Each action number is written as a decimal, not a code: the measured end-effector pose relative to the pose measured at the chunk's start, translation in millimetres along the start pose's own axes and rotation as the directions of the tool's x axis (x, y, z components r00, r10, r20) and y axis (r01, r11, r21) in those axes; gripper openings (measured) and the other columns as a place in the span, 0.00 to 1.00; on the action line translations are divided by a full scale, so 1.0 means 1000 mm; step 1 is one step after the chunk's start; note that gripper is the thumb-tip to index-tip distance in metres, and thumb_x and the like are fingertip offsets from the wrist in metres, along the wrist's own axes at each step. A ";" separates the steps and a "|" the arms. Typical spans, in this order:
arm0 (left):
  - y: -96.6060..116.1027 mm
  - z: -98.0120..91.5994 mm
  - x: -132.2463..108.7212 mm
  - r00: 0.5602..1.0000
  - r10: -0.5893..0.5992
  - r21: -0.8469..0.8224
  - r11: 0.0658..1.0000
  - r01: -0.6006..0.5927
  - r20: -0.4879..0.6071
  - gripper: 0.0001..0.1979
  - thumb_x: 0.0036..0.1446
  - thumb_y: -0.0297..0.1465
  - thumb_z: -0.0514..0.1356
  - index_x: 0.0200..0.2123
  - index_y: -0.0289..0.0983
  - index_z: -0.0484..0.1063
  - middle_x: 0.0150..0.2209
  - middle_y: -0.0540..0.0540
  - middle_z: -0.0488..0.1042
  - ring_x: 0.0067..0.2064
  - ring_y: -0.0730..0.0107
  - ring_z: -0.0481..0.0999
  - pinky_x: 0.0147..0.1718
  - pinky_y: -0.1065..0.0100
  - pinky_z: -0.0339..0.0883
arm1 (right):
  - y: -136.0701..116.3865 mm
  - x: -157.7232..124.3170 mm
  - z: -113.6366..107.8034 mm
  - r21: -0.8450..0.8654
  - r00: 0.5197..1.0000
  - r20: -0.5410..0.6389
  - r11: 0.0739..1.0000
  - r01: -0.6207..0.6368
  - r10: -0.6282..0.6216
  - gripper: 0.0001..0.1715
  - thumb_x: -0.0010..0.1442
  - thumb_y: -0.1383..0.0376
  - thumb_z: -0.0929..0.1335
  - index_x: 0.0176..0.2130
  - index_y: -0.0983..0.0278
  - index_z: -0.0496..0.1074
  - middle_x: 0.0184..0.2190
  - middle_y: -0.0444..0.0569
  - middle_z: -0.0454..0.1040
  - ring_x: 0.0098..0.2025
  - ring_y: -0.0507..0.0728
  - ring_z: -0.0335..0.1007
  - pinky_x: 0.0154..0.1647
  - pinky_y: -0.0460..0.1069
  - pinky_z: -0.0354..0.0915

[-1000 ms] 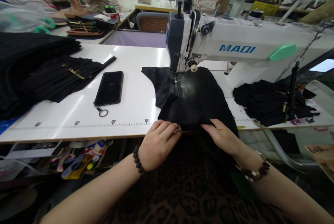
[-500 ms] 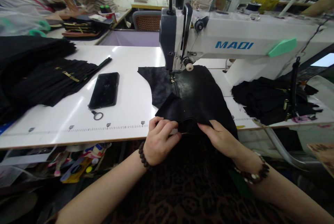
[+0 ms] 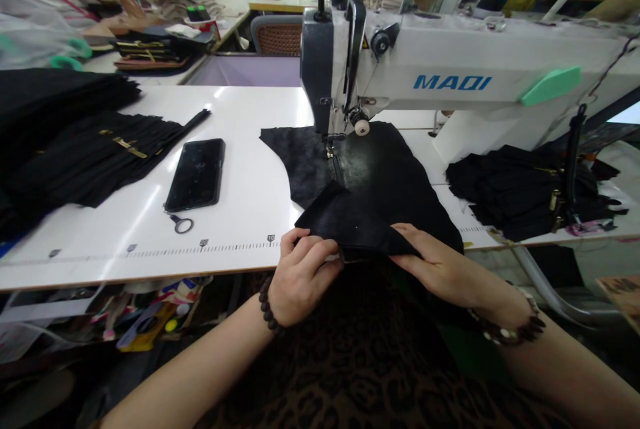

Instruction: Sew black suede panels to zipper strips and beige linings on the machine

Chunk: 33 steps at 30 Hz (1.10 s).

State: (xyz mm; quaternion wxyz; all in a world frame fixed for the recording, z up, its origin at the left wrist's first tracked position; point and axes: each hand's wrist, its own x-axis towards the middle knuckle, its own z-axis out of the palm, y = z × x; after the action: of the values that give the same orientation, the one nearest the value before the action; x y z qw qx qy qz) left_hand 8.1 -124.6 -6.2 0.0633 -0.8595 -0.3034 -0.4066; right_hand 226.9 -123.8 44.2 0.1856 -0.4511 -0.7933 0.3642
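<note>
At the near edge of the table point(image 3: 235, 262) our left hand point(image 3: 305, 276) is curled shut, thumb and fingertips pinching the folded near edge of the black fabric point(image 3: 380, 196). Our right hand point(image 3: 440, 266) lies just to the right on the same fold, fingers stretched out and pressing down. Whether its thumb is tucked beneath we cannot tell.

The fabric hangs a little over the table edge at our hands. It runs away from us to the foot point(image 3: 330, 147) of the machine point(image 3: 450, 82), where its far part lies flat on the bed.

To do this well, we judge that the two layers at the fold should meet edge to edge before any pull is put on them. The left pinch should be firm but small, so the cloth does not bunch. The right hand should smooth outward, not drag toward us, since the far end looks to be pinned under the foot and a tug could skew it. A raised flap sits left of centre, and it wants flattening.

Left of the fabric, well apart from it, lie a phone point(image 3: 196, 174) and a small ringed tool point(image 3: 179, 223). Farther left is a pile point(image 3: 90, 156) of black pieces with brass fittings. To the right, beside the machine's base, sits a second black stack point(image 3: 520, 189).
</note>
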 end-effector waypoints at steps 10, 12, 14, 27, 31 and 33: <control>-0.001 0.000 -0.001 1.000 -0.011 0.004 1.000 0.011 0.003 0.09 0.58 0.23 0.53 0.26 0.35 0.68 0.31 0.48 0.70 0.33 0.71 0.66 0.43 0.59 0.57 | -0.011 0.005 0.000 -0.170 0.991 0.130 0.983 0.064 -0.042 0.17 0.62 0.61 0.58 0.45 0.62 0.69 0.44 0.50 0.70 0.48 0.56 0.62 0.54 0.54 0.54; -0.001 -0.001 -0.002 1.000 -0.014 0.006 1.000 0.014 0.012 0.09 0.58 0.23 0.53 0.27 0.35 0.68 0.31 0.48 0.70 0.33 0.71 0.66 0.43 0.59 0.57 | -0.012 0.006 0.000 -0.185 0.991 0.127 0.980 0.074 -0.051 0.16 0.62 0.61 0.58 0.45 0.62 0.69 0.44 0.50 0.70 0.49 0.56 0.62 0.55 0.55 0.52; -0.001 -0.006 -0.001 1.000 -0.013 -0.003 1.000 0.013 0.023 0.07 0.58 0.24 0.55 0.27 0.36 0.69 0.30 0.49 0.69 0.33 0.70 0.66 0.43 0.58 0.57 | -0.013 0.006 0.000 -0.194 0.989 0.137 0.978 0.081 -0.055 0.16 0.61 0.63 0.59 0.46 0.61 0.69 0.45 0.49 0.70 0.49 0.55 0.62 0.57 0.55 0.50; -0.043 -0.076 0.080 0.867 -0.157 -0.151 0.955 0.255 0.472 0.06 0.59 0.30 0.53 0.34 0.36 0.70 0.39 0.47 0.73 0.40 0.70 0.72 0.39 0.69 0.66 | -0.019 -0.005 0.028 -0.472 0.947 0.313 0.854 0.217 -0.068 0.34 0.54 0.58 0.63 0.56 0.71 0.58 0.59 0.58 0.54 0.60 0.66 0.45 0.57 0.67 0.44; -0.040 -0.032 0.058 0.762 0.001 -0.074 0.995 0.062 0.647 0.16 0.52 0.31 0.61 0.45 0.32 0.67 0.49 0.39 0.69 0.48 0.59 0.69 0.47 0.60 0.65 | -0.023 -0.005 0.014 -0.386 0.942 0.325 0.898 0.211 -0.081 0.40 0.50 0.42 0.62 0.53 0.65 0.63 0.58 0.56 0.57 0.60 0.67 0.47 0.58 0.66 0.45; -0.038 -0.017 0.038 0.776 -0.011 -0.013 1.000 0.024 0.631 0.21 0.50 0.32 0.63 0.46 0.30 0.66 0.48 0.37 0.69 0.46 0.57 0.70 0.45 0.58 0.67 | -0.024 -0.001 0.008 -0.337 0.950 0.301 0.922 0.193 -0.088 0.38 0.51 0.43 0.62 0.53 0.62 0.63 0.56 0.54 0.60 0.58 0.64 0.51 0.57 0.64 0.49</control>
State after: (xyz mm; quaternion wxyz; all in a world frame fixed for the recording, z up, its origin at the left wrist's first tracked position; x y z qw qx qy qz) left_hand -6.5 -81.6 28.0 -0.0544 -0.9437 -0.3109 -0.0991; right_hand 209.0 -135.9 56.5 0.0113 -0.3628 -0.8955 0.2576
